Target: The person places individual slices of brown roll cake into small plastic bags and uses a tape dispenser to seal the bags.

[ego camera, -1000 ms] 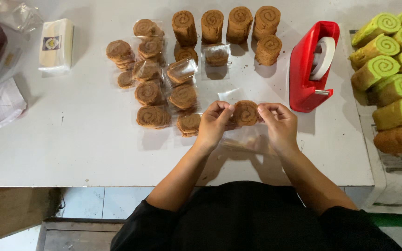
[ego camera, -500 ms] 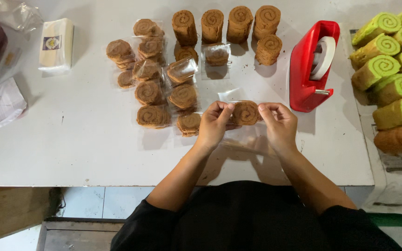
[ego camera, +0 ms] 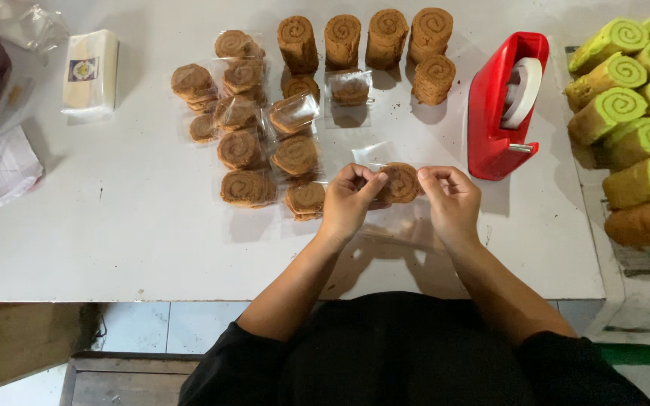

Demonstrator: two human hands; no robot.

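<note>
A brown swirl roll-cake slice [ego camera: 400, 183] in clear plastic wrap is held between both hands above the white table [ego camera: 114, 233]. My left hand [ego camera: 349, 201] pinches its left side and my right hand [ego camera: 451, 200] pinches its right side. More clear wrap lies under my hands. Left of my left hand sits a cluster of several wrapped brown slices [ego camera: 253, 128].
Several unwrapped brown slices [ego camera: 374, 41] stand in a row at the back. A red tape dispenser [ego camera: 504, 105] stands right of my hands. Green and brown roll cakes [ego camera: 637, 113] lie on a tray at far right. A white packet [ego camera: 89, 73] lies at back left.
</note>
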